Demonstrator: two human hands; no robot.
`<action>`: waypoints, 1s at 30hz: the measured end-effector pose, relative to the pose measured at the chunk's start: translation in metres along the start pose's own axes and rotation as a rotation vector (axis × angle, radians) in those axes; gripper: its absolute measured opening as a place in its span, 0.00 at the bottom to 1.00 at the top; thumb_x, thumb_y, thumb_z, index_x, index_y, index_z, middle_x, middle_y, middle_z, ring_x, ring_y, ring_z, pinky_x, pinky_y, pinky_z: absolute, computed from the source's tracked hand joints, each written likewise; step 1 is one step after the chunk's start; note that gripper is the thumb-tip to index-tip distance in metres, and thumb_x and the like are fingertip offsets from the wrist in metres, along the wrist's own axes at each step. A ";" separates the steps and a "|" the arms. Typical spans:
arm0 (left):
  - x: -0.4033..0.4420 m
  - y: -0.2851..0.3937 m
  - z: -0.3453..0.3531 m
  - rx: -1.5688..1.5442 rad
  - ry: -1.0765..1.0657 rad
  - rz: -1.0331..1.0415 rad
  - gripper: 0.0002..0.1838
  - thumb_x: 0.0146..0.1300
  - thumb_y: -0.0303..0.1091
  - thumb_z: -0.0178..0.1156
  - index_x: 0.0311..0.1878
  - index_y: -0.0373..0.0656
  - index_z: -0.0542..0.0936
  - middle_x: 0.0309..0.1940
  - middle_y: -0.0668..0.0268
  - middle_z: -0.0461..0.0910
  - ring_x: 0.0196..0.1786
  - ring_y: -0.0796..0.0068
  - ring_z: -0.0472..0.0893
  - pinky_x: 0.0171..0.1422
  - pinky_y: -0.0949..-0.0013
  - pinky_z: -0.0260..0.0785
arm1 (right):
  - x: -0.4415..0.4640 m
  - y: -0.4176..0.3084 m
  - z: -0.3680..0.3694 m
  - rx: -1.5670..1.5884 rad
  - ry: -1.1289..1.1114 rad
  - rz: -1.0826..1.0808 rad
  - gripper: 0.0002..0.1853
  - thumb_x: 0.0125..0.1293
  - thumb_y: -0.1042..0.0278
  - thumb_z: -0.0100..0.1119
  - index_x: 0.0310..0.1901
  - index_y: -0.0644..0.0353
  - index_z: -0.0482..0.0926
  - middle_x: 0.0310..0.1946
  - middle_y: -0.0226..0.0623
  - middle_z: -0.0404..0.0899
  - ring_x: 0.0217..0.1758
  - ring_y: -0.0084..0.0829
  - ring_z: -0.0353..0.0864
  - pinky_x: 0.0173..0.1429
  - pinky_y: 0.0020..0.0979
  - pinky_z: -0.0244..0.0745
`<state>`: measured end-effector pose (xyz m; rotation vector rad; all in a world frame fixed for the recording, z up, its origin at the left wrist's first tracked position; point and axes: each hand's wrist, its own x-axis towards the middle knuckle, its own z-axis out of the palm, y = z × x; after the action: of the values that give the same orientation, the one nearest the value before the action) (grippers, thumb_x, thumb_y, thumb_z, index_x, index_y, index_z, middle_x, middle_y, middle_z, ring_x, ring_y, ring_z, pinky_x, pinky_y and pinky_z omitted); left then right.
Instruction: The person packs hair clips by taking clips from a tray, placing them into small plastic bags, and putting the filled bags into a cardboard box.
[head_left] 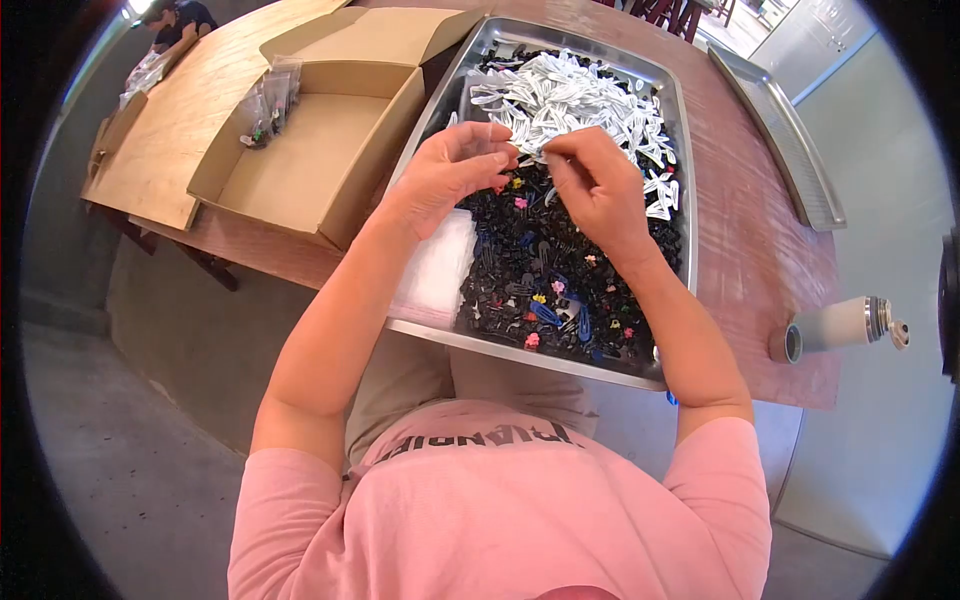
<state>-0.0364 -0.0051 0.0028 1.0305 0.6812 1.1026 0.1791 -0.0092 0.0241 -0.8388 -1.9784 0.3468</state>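
Note:
Both hands are over a metal tray (520, 357) full of small clips. My left hand (455, 172) has its thumb and fingers close together near the edge of the white clip pile (560, 92); what it holds, if anything, is too small to name. My right hand (600, 185) is closed in a pinch just to the right, a small gap away, on something I cannot make out. Below the hands lie black clips (525, 250) with a few pink, yellow and blue pieces among them. A stack of clear plastic bags (437, 265) rests at the tray's left side.
Left of the tray, an open cardboard box (290, 180) holds filled small bags (270, 105). At right lie a second metal tray (780, 135) and a bottle on its side (835, 325), with a cup (786, 344) beside it. A person (178, 30) sits at the far left.

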 end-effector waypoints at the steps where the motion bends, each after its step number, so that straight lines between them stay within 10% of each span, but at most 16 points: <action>1: 0.001 -0.002 0.000 0.068 0.006 0.007 0.22 0.66 0.31 0.65 0.62 0.37 0.74 0.51 0.61 0.81 0.57 0.72 0.79 0.64 0.64 0.73 | 0.002 -0.003 -0.002 0.047 0.101 -0.008 0.05 0.65 0.78 0.63 0.42 0.62 0.82 0.34 0.33 0.79 0.30 0.21 0.75 0.35 0.23 0.70; 11: -0.001 -0.012 0.013 0.495 -0.108 0.081 0.21 0.62 0.30 0.68 0.56 0.36 0.76 0.47 0.66 0.81 0.52 0.78 0.78 0.60 0.71 0.70 | 0.002 -0.018 -0.006 0.002 0.165 -0.073 0.06 0.66 0.76 0.66 0.44 0.61 0.82 0.37 0.30 0.80 0.31 0.18 0.76 0.34 0.19 0.71; 30: -0.004 0.008 0.007 -0.020 -0.081 0.126 0.24 0.66 0.30 0.60 0.65 0.38 0.72 0.56 0.57 0.79 0.59 0.67 0.79 0.66 0.63 0.72 | 0.000 0.003 -0.006 -0.012 -0.025 0.051 0.07 0.66 0.74 0.65 0.44 0.63 0.83 0.33 0.33 0.82 0.32 0.20 0.79 0.37 0.22 0.73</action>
<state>-0.0348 -0.0098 0.0125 1.1073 0.5451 1.1676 0.1860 -0.0076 0.0253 -0.8977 -1.9868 0.3773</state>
